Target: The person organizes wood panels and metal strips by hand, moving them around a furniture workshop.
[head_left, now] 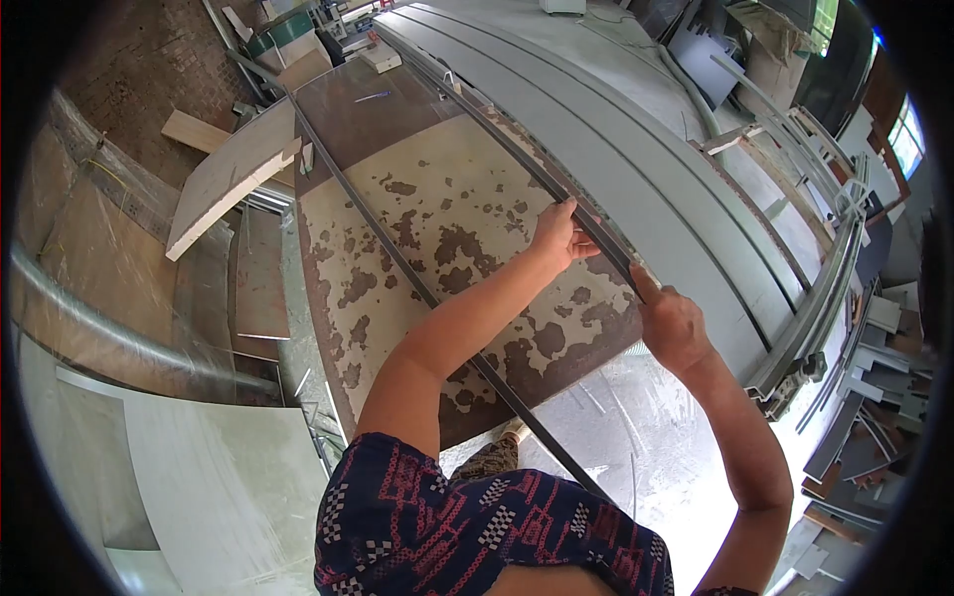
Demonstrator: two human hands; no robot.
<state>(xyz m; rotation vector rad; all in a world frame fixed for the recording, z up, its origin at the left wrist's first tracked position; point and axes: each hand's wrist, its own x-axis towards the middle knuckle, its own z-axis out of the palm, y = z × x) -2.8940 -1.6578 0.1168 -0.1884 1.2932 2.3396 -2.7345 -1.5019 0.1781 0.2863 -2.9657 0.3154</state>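
A long dark strip (507,142) runs diagonally along the edge between the blotchy brown-and-cream table (452,248) and the grey grooved panels. My left hand (564,236) grips this strip, thumb on top and fingers curled beneath. Nearer to my body, my right hand (670,323) is closed at the near end of the same strip, its index finger stretched along it. A second dark strip (397,260) lies across the table and passes in front of my torso, with neither hand on it.
Grey grooved panels (636,149) extend on the right, with metal rails (830,308) beyond. A pale board (234,174) leans at the table's left. A blue pen (374,96) and a white box (381,58) rest at the far end. Offcuts (874,427) lie at the right.
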